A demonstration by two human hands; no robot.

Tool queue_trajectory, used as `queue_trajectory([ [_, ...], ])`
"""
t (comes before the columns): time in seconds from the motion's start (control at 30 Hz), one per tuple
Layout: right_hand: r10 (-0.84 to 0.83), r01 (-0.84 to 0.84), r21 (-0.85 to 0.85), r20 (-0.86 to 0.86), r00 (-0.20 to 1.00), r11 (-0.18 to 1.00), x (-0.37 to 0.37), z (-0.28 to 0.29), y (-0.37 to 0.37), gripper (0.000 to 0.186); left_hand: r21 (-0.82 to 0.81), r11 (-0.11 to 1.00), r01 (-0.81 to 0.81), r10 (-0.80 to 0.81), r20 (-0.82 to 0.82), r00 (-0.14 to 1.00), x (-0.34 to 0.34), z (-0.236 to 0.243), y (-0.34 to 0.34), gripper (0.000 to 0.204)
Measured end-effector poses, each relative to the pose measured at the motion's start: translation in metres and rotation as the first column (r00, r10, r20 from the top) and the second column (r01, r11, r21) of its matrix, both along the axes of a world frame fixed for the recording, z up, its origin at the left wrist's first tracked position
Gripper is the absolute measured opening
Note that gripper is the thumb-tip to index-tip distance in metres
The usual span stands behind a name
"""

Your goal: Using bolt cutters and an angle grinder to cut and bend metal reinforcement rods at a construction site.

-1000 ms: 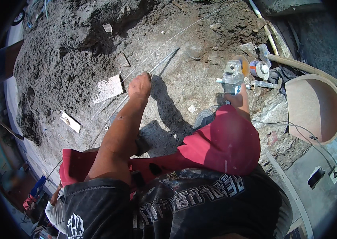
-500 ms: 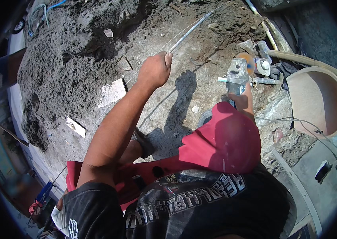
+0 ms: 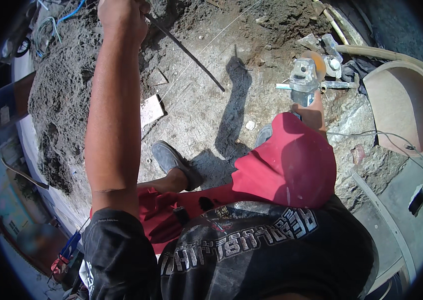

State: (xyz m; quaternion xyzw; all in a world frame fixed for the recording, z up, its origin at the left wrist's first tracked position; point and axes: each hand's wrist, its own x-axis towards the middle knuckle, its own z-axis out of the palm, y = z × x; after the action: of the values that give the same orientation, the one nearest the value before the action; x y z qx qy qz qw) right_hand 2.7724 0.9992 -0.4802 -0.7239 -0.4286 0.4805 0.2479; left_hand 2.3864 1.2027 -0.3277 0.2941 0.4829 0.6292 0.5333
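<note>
Raised at the far left of the picture's top, my left hand [image 3: 124, 17] is closed around a thin dark metal rod [image 3: 186, 52]. The rod slants down to the right over the rough ground, its free end in the air or close to the ground; I cannot tell which. My right hand [image 3: 312, 114] grips the body of an angle grinder [image 3: 302, 75] beyond my right knee. The grinder's orange disc [image 3: 316, 64] points away from me, far from the rod. Part of the right hand is hidden behind the grinder and my red shorts.
A taut string [image 3: 209, 45] crosses the ground diagonally. Heaped grey sand [image 3: 61, 120] lies left, with a white tile piece [image 3: 151, 110] beside it. Pipe pieces [image 3: 340, 85] lie past the grinder. A curved beige shell [image 3: 396, 110] and a power cord [image 3: 356, 134] are at right.
My left hand has swung up and left with the rod, whose free end now points down toward me instead of away. The right hand still holds the grinder in nearly the same place.
</note>
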Motion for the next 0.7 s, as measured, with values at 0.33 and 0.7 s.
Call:
queue_trajectory([
  [0.33,0.010,-0.008,0.079,-0.020,1.000,0.997,-0.004,0.006,-0.002,0.060,-0.148,0.954,0.261,-0.290,-0.675,0.678,0.083,-0.121,-0.070,0.034],
  [0.7,-0.022,0.023,0.036,-0.026,0.999,0.999,-0.009,0.007,0.004,0.075,-0.429,0.888,0.165,-0.440,-0.690,0.574,0.144,-0.237,-0.134,0.037],
])
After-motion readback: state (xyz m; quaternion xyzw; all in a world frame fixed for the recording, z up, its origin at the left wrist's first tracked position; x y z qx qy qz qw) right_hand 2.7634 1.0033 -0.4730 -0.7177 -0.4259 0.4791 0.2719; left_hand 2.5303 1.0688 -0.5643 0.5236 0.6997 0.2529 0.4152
